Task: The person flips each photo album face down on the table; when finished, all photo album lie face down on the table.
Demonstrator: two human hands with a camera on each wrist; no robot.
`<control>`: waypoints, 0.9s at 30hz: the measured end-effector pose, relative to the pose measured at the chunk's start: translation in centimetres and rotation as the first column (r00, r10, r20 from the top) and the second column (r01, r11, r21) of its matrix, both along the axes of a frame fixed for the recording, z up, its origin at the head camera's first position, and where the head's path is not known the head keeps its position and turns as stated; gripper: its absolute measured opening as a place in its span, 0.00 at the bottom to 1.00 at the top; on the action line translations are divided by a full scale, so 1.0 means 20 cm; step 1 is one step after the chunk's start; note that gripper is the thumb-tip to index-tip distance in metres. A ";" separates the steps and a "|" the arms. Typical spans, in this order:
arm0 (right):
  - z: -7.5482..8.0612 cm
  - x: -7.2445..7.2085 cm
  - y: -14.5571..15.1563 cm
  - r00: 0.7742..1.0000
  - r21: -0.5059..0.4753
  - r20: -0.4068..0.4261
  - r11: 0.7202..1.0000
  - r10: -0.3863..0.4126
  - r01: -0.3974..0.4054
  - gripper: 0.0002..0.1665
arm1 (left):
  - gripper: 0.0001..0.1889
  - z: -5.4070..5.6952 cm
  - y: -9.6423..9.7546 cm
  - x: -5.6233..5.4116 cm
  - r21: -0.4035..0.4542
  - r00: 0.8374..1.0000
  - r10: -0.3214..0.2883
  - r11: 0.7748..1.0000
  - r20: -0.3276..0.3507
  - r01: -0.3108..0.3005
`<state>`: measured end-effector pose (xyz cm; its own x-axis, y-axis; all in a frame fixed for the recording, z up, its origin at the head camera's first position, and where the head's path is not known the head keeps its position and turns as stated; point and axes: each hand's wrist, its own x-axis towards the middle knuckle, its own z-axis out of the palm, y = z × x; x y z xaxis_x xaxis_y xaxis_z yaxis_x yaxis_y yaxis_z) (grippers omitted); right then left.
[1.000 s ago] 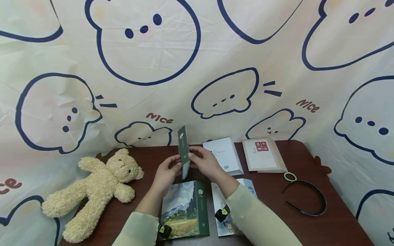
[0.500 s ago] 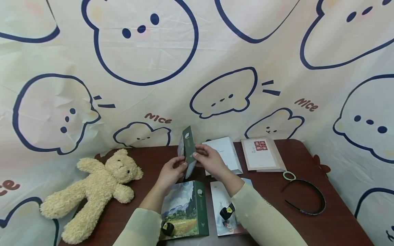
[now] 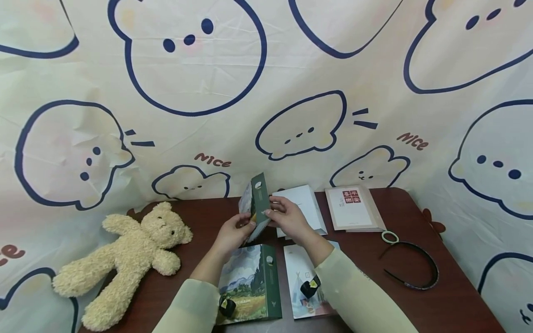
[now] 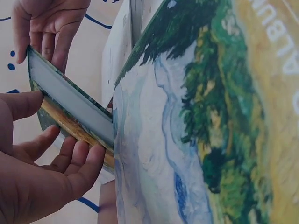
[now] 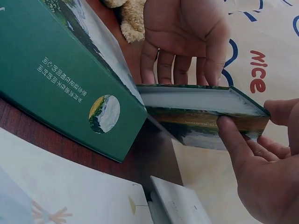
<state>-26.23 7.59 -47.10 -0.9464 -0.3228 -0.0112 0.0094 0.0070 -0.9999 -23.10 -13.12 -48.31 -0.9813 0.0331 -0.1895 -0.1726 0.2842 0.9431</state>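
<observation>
Both hands hold a photo album (image 3: pixel 261 196) upright on its end, its dark green spine towards me and a painted cover showing on its left. The left hand (image 3: pixel 234 232) pinches its lower left edge between thumb and fingers. Gripping the right side near the bottom is the right hand (image 3: pixel 293 221). White page edges of this album (image 5: pixel 191 99) face the right wrist camera. Just below the hands, a larger album (image 3: pixel 245 282) with a landscape painting and green spine lies flat, and the words PHOTO ALBUM are partly hidden by the left wrist strap.
Right of the flat album lies a pale illustrated book (image 3: pixel 301 282), partly under the right forearm. Two white books, one plain (image 3: pixel 306 208) and one with red characters (image 3: pixel 354 210), lie behind. A plush bear (image 3: pixel 141 259) is at left, a black headband (image 3: pixel 433 263) and green ring (image 3: pixel 390 237) at right.
The held album has shifted slightly right and turned, so its spine and painted cover show more broadly. Both hands have moved a little right with it.
</observation>
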 end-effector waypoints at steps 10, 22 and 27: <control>-0.03 0.01 0.01 0.999 0.024 0.007 0.999 -0.031 0.031 0.31 | 0.26 -0.03 -0.03 0.00 -0.062 1.000 0.017 0.998 0.005 -0.017; -0.11 -0.01 0.00 0.998 0.064 0.028 0.996 -0.065 0.063 0.32 | 0.26 -0.04 -0.07 0.00 -0.107 1.000 0.014 0.994 -0.001 -0.014; -0.14 -0.01 0.00 0.998 0.078 0.031 0.996 -0.052 0.049 0.32 | 0.25 -0.05 -0.10 -0.01 -0.125 1.000 0.012 0.992 -0.008 -0.013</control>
